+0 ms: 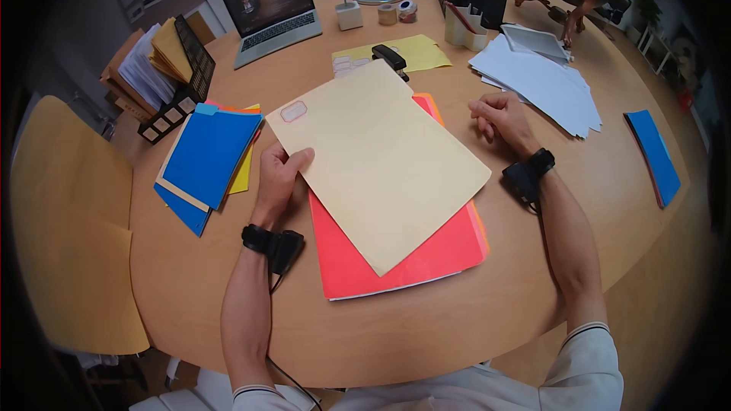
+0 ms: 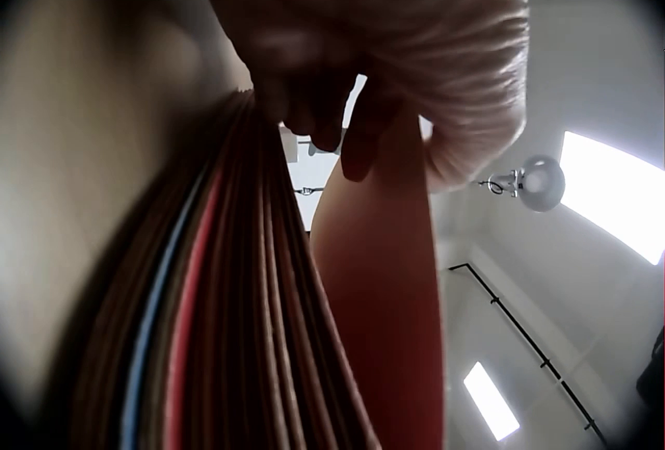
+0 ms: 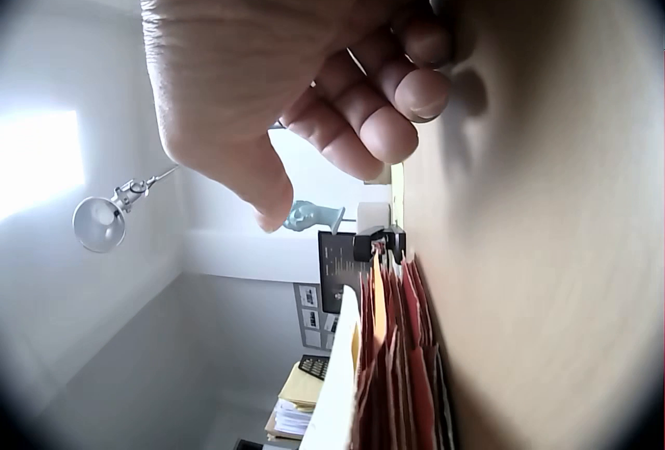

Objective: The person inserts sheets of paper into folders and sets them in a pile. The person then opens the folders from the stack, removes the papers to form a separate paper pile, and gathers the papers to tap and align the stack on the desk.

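Note:
My left hand pinches a cream file folder at its left edge, thumb on top and fingers beneath. That folder has a red-outlined label at its upper left corner and lies slanted over a stack topped by a red folder. In the left wrist view, the cream folder stands raised away from the thick stack of folder edges, with the fingers between them. To the right of the stack, my right hand hovers low over the table with loosely curled fingers and nothing in them.
Blue folders lie at the left, and another blue folder at the far right. Loose white papers spread beyond the right hand. A black stapler, a yellow folder and a laptop are at the back.

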Motion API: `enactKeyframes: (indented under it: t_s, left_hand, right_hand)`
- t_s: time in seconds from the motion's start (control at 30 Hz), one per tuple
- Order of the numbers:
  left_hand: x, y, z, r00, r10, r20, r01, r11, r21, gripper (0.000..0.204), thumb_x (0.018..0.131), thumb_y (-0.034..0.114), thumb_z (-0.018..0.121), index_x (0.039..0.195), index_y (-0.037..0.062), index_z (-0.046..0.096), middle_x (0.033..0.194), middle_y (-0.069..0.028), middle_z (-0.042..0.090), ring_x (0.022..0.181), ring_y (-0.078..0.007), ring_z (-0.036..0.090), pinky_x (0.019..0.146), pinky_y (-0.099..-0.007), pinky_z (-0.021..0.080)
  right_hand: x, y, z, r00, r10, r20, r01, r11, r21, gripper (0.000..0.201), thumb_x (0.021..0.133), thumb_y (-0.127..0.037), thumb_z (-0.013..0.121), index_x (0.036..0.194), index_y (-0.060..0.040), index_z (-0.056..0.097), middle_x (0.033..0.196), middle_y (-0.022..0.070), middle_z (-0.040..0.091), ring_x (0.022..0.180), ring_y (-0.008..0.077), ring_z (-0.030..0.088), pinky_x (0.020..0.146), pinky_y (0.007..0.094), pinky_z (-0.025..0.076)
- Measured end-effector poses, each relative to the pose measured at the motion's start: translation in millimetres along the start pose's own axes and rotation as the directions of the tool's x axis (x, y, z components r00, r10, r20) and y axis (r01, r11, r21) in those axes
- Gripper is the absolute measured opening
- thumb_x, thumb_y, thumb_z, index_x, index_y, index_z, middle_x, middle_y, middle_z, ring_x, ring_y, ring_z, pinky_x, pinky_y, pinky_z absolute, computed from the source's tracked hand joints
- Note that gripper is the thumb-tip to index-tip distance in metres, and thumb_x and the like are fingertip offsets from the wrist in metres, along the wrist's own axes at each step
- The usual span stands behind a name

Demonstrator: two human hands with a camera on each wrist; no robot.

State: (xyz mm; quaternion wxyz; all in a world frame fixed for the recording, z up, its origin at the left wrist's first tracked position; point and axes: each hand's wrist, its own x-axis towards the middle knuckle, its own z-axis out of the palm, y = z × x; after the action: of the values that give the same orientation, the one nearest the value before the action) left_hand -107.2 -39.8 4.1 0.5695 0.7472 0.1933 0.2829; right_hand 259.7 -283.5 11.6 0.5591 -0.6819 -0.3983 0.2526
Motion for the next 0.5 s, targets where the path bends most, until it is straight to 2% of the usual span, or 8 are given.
enactKeyframes:
  t_s: [0.07, 0.13, 0.2, 0.27, 0.37, 0.43, 0.47, 0.5]
  left_hand:
    - [1.8, -2.1, 8.0, 0.982, -0.059, -0.180, 0.026, 0.983, -0.180, 0.035, 0.100, 0.016, 0.057, 0.128, -0.0048, 0.057, 0.112, -0.0087, 0.068, 0.103, -0.0142, 0.065, 0.092, -0.0311, 0.051]
    - [3.4, -0.8, 6.7, 0.973, -0.042, -0.225, -0.017, 0.967, -0.253, 0.032, 0.105, 0.015, 0.051, 0.131, -0.0044, 0.055, 0.115, -0.0100, 0.068, 0.102, -0.0144, 0.065, 0.088, -0.0292, 0.054]
    - [5.7, -5.4, -5.0, 0.851, -0.159, -0.500, -0.057, 0.919, -0.390, 0.037, 0.107, 0.022, 0.050, 0.134, -0.0039, 0.052, 0.118, -0.0107, 0.066, 0.102, -0.0164, 0.066, 0.087, -0.0305, 0.055]
    - [5.7, -6.5, -16.8, 0.858, -0.159, -0.489, -0.104, 0.877, -0.468, 0.041, 0.108, 0.027, 0.049, 0.136, -0.0032, 0.050, 0.120, -0.0124, 0.065, 0.102, -0.0181, 0.066, 0.090, -0.0312, 0.056]
    - [4.0, 1.2, -16.4, 0.889, -0.197, -0.412, -0.074, 0.829, -0.555, 0.034, 0.102, 0.023, 0.059, 0.123, -0.0023, 0.055, 0.113, -0.0110, 0.066, 0.096, -0.0156, 0.066, 0.085, -0.0308, 0.056]
    - [2.4, 14.8, -1.6, 0.940, -0.072, -0.333, -0.017, 0.966, -0.258, 0.038, 0.093, 0.020, 0.067, 0.122, -0.0023, 0.056, 0.105, -0.0103, 0.067, 0.086, -0.0142, 0.068, 0.073, -0.0280, 0.057]
    - [1.6, 19.0, -2.5, 0.940, -0.073, -0.334, -0.017, 0.966, -0.259, 0.038, 0.093, 0.020, 0.067, 0.122, -0.0023, 0.056, 0.105, -0.0103, 0.067, 0.086, -0.0142, 0.068, 0.073, -0.0280, 0.057]
    - [1.0, 22.6, -4.3, 0.973, -0.119, -0.199, 0.085, 0.981, -0.173, 0.040, 0.090, 0.018, 0.068, 0.122, -0.0024, 0.056, 0.100, -0.0094, 0.068, 0.078, -0.0123, 0.067, 0.065, -0.0253, 0.055]
  right_hand:
    - [0.0, -1.8, 3.9, 0.995, -0.004, 0.096, 0.009, 0.998, -0.060, 0.037, 0.095, -0.032, 0.072, 0.075, -0.0012, 0.067, 0.057, 0.0002, 0.060, 0.043, 0.0043, 0.049, 0.042, 0.0216, 0.036]
    - [-1.3, -3.6, 6.3, 0.996, 0.009, 0.088, -0.002, 0.997, -0.076, 0.037, 0.094, -0.034, 0.073, 0.075, -0.0019, 0.068, 0.058, 0.0001, 0.061, 0.045, 0.0038, 0.049, 0.043, 0.0213, 0.035]
    - [-1.8, -3.9, 6.6, 0.996, 0.013, 0.093, -0.006, 0.997, -0.079, 0.037, 0.094, -0.034, 0.073, 0.077, -0.0014, 0.069, 0.059, 0.0007, 0.062, 0.045, 0.0036, 0.049, 0.043, 0.0211, 0.036]
    - [-0.4, 0.3, 5.3, 0.997, 0.011, 0.082, -0.005, 0.998, -0.064, 0.037, 0.093, -0.035, 0.074, 0.078, -0.0012, 0.069, 0.059, 0.0010, 0.062, 0.045, 0.0034, 0.049, 0.043, 0.0209, 0.036]
    - [1.7, 3.5, 3.8, 0.997, 0.005, 0.071, -0.001, 0.998, -0.057, 0.038, 0.093, -0.036, 0.074, 0.079, -0.0007, 0.070, 0.059, 0.0013, 0.062, 0.046, 0.0033, 0.050, 0.042, 0.0206, 0.036]
    - [2.3, 4.4, 3.9, 0.998, 0.001, 0.071, 0.003, 0.998, -0.064, 0.038, 0.093, -0.036, 0.074, 0.080, -0.0005, 0.070, 0.059, 0.0014, 0.063, 0.046, 0.0033, 0.050, 0.042, 0.0205, 0.036]
    - [2.4, 4.9, 3.8, 0.998, -0.003, 0.069, 0.007, 0.998, -0.063, 0.038, 0.093, -0.036, 0.074, 0.080, -0.0004, 0.070, 0.060, 0.0015, 0.063, 0.045, 0.0032, 0.050, 0.042, 0.0205, 0.036]
    - [2.4, 5.4, 3.7, 0.998, -0.006, 0.068, 0.011, 0.998, -0.063, 0.038, 0.093, -0.035, 0.074, 0.080, -0.0002, 0.070, 0.060, 0.0015, 0.063, 0.045, 0.0032, 0.049, 0.042, 0.0206, 0.036]
